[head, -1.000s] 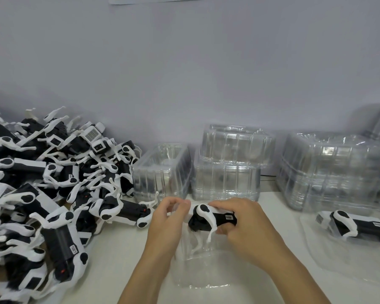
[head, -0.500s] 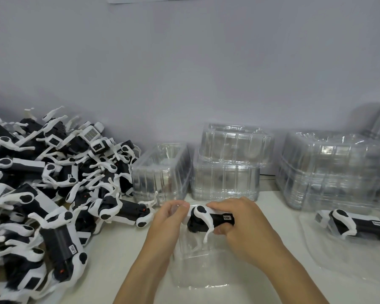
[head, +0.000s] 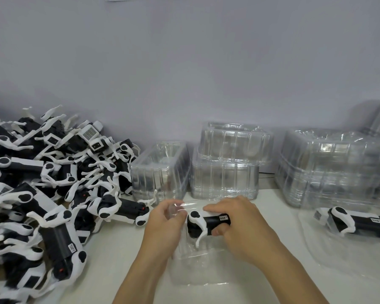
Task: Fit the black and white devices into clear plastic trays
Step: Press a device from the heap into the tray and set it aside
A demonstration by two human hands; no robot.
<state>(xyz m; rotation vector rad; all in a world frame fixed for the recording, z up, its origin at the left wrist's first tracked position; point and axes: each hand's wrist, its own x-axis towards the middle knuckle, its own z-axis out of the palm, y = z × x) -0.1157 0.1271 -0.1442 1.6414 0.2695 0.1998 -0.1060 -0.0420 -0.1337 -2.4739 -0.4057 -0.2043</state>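
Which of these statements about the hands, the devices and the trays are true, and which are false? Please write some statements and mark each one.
1. The right hand grips a black and white device. True.
2. The left hand rests flat on the table. False: it pinches the edge of the clear tray.
3. The pile of devices lies on the left. True.
4. The stacked trays stand at the front edge of the table. False: they stand at the back, by the wall.
5. Another device lies on the right. True.
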